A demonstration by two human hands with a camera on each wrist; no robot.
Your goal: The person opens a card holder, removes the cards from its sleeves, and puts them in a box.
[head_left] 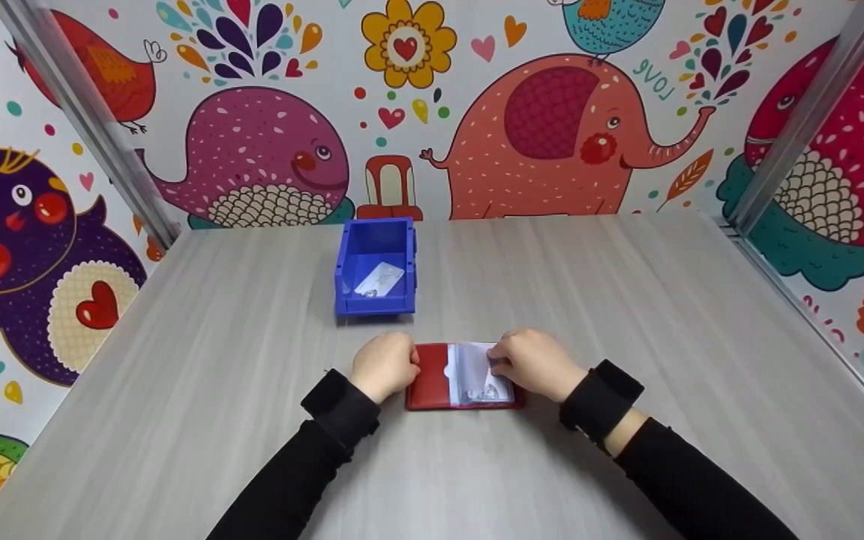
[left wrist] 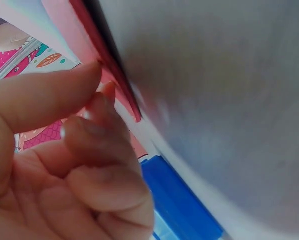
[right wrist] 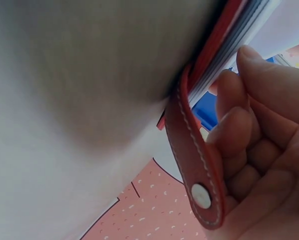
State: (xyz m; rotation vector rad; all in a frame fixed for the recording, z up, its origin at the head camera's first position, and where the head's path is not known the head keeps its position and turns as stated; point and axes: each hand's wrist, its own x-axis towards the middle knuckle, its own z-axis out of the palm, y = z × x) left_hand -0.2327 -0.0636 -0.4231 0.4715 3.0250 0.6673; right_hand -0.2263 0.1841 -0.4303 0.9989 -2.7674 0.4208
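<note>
A red card holder (head_left: pixel 430 379) lies opened flat on the table, clear plastic sleeves showing on its right half. My left hand (head_left: pixel 385 365) grips the left edge of its cover; in the left wrist view, the thumb and curled fingers (left wrist: pixel 107 190) meet at that red edge. On the other side my right hand (head_left: pixel 541 364) pinches the clear sleeves (head_left: pixel 475 375) near their right edge. The right wrist view shows the stacked sleeves by the thumb, and a red strap (right wrist: pixel 182 135) with a metal snap hanging past the fingers.
Behind the card holder stands a blue bin (head_left: pixel 376 305) with a pale card (head_left: pixel 380 280) lying in it. The light wood-grain table (head_left: pixel 589 285) is bounded by printed cartoon walls (head_left: pixel 417 150) at the back and sides.
</note>
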